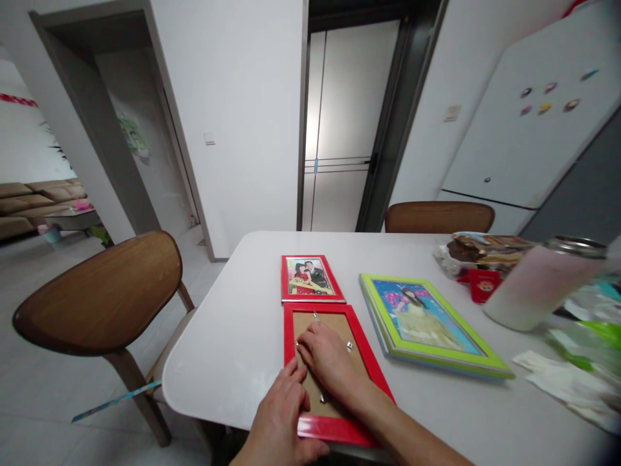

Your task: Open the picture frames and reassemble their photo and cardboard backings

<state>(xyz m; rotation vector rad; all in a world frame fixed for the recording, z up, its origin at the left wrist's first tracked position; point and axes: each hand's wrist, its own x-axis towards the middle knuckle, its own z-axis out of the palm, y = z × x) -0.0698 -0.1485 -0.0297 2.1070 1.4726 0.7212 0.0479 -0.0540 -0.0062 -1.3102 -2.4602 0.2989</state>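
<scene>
A red picture frame (371, 362) lies face down at the near side of the table, its brown backboard (334, 321) uppermost. Small metal clips show on the board, one at the top (317, 316), one on the right (350, 346) and one near the bottom (323, 398). My left hand (281, 417) grips the frame's lower left corner, thumb along the bottom edge and fingers on the left side. Reaching across the board, my right hand (327, 356) has its fingers closed at a clip by the left edge, mostly covered by the fingertips.
Beyond it lies a second red frame (313, 296) with a couple's picture. To the right are stacked green-rimmed frames (431, 351), a pink-white bottle (528, 285), a red packet (484, 285), food bags (499, 249) and white gloves or cloth (557, 382). A wooden chair (107, 291) stands left.
</scene>
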